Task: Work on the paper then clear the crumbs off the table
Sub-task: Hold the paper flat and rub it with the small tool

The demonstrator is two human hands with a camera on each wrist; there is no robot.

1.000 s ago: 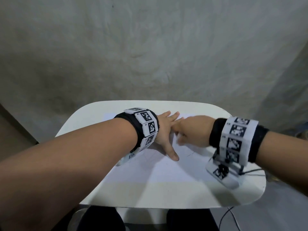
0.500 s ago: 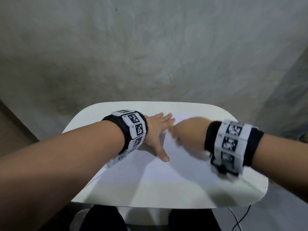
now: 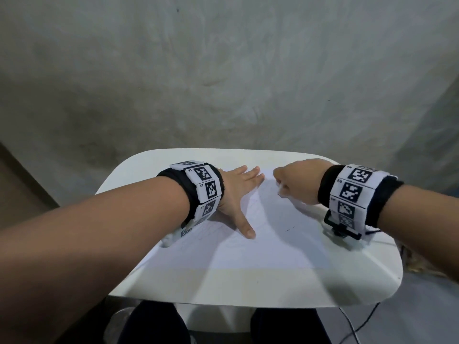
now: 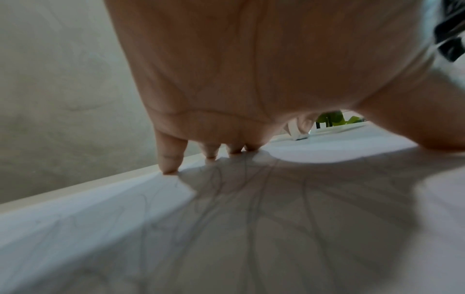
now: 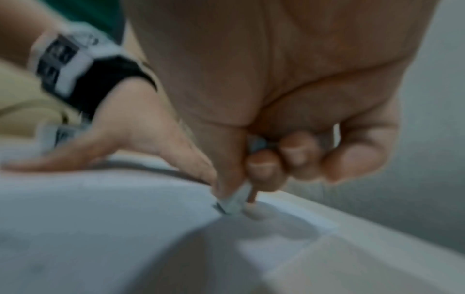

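A white sheet of paper with faint pencil lines lies on the white table. My left hand lies flat on its far left part, fingers straight and thumb spread; the left wrist view shows the palm above the paper, fingertips touching it. My right hand is curled at the sheet's far right corner. The blurred right wrist view shows this hand pinching a small white eraser whose end touches the paper. A short dark mark sits mid-sheet.
A grey wall stands right behind the table's far edge. The paper reaches close to the far and right edges of the table. A cable trails on the floor at the lower right. My knees are under the near edge.
My right hand has slid to the right along the far edge of the paper, away from the left fingertips it was next to. The left hand stays flat on the sheet.
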